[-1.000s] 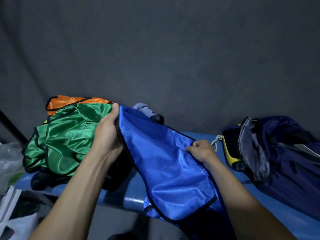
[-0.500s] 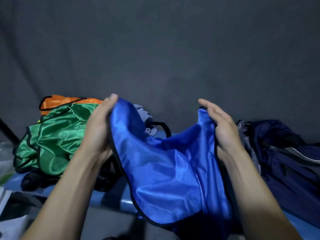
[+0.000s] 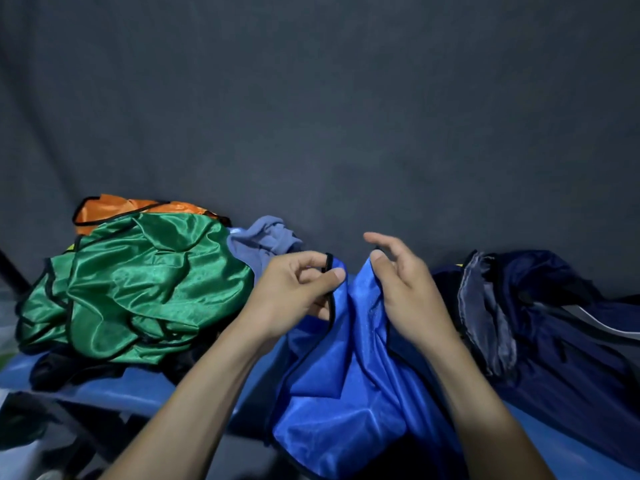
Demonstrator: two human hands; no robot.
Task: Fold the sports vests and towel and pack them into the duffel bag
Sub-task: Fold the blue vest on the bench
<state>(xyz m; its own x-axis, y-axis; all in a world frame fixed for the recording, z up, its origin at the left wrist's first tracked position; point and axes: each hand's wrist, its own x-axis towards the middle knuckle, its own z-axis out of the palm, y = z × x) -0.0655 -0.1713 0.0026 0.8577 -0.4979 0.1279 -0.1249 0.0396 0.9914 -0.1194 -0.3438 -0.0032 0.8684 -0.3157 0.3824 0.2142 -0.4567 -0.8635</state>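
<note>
The blue vest hangs bunched at about 6 o'clock in the head view, draped over the near edge of the blue table and held up at its top by both hands. Half a second ago its two upper corners were spread well apart, one in each raised hand; now they have been brought together at the centre, so the cloth falls in deep vertical folds instead of a wide sheet. The left hand pinches the black-trimmed edge between thumb and curled fingers. The right hand grasps the facing edge with its thumb and lower fingers, while the index and middle fingers stand out loosely above the cloth.

Farther back at 9 o'clock the green vest lies crumpled in a heap on the table, on top of something dark. Behind it at 10 o'clock shows the orange vest, and just beyond the left hand, near 12 o'clock, the grey-blue towel sits bunched. At 3 o'clock the navy duffel bag rests on the table, its mouth slack and open toward the hands.

Behind everything a plain dark grey backdrop fills the upper view.
</note>
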